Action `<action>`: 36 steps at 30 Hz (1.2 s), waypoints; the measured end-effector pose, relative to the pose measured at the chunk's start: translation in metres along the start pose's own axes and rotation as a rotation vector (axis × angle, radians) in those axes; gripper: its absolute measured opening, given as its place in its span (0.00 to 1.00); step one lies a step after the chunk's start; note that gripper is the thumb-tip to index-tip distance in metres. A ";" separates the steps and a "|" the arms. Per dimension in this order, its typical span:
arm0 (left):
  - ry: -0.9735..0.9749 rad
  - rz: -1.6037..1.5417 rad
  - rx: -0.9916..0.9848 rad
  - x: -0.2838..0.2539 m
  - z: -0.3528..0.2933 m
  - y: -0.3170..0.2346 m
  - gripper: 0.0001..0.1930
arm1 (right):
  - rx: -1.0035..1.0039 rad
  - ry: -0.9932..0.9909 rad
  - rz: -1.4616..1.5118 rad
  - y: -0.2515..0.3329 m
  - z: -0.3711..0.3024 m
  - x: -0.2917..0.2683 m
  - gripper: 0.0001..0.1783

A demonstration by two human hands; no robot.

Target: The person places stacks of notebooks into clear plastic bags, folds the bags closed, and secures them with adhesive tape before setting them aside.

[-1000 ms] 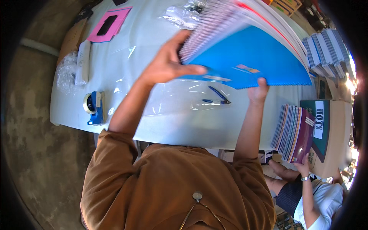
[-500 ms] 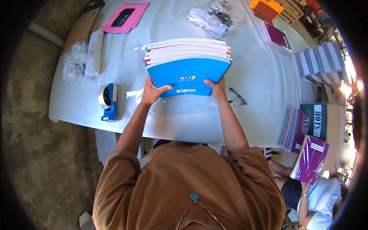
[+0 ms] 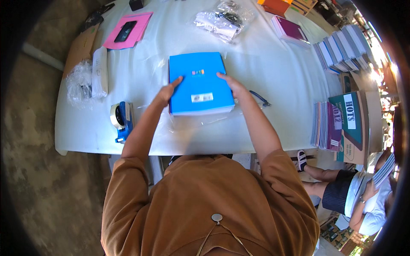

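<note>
From the blue tape dispenser near the white table's front edge, across to the stack of blue-covered notebooks lying on clear plastic film, left hand and right hand press flat, each grip apart, so uneven pressure could skew the stack or crease the film.

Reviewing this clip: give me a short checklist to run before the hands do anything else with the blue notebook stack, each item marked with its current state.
1. Blue notebook stack lies flat on the white table: ok.
2. Left hand on the stack's left edge: ok.
3. Right hand on its right edge: ok.
4. Stack edges squared: cannot tell.
5. Clear plastic sheet lies under the stack: ok.
6. Blue tape dispenser clear of the stack: ok.
</note>
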State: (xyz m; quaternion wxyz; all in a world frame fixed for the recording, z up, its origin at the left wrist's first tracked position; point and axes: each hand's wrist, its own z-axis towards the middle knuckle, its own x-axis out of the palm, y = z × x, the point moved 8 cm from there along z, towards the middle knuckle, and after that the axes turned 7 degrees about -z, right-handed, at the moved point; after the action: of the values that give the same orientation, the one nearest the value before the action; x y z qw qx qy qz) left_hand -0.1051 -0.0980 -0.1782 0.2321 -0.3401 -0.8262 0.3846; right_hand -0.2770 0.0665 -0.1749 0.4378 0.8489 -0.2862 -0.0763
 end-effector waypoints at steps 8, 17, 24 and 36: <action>-0.052 0.019 -0.040 -0.002 -0.005 0.016 0.53 | -0.042 0.024 0.281 -0.050 -0.014 -0.025 0.38; 0.123 -0.060 -0.040 0.003 -0.001 0.021 0.55 | -0.152 -0.231 -1.271 -0.086 -0.150 -0.019 0.24; 0.002 0.032 -0.030 -0.001 -0.001 0.016 0.55 | -0.169 -0.491 -1.385 -0.102 -0.254 -0.050 0.15; 0.003 0.078 0.048 -0.010 0.016 0.021 0.57 | -0.114 -0.341 -1.160 -0.101 -0.107 -0.024 0.50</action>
State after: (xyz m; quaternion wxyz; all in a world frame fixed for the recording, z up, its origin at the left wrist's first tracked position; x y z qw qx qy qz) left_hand -0.1008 -0.1033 -0.2052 0.2261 -0.3669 -0.8024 0.4129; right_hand -0.2138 0.2004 -0.1927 0.3175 0.8175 0.1614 -0.4527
